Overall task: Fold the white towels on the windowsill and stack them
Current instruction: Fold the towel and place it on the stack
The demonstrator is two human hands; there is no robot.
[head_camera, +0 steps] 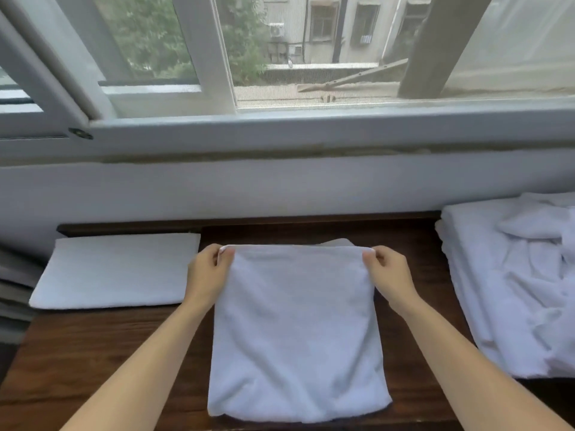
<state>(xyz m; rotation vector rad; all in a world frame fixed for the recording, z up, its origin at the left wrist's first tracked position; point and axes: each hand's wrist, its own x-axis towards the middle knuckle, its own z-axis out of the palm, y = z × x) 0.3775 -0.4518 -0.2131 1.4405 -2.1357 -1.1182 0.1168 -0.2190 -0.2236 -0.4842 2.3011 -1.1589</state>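
A white towel (297, 331) lies folded in half on the dark wooden sill (102, 346), straight in front of me. My left hand (208, 275) pinches its far left corner and my right hand (387, 273) pinches its far right corner, both holding the top layer at the far edge. A little of the lower layer shows beyond that edge. To the left lies a neatly folded white towel (115, 270), flat on the sill. At the right sits a pile of unfolded, rumpled white towels (510, 284).
A white wall and window frame (311, 129) rise just behind the sill. Grey stacked items (15, 293) sit at the far left edge. Bare wood shows between the towels and near the front left.
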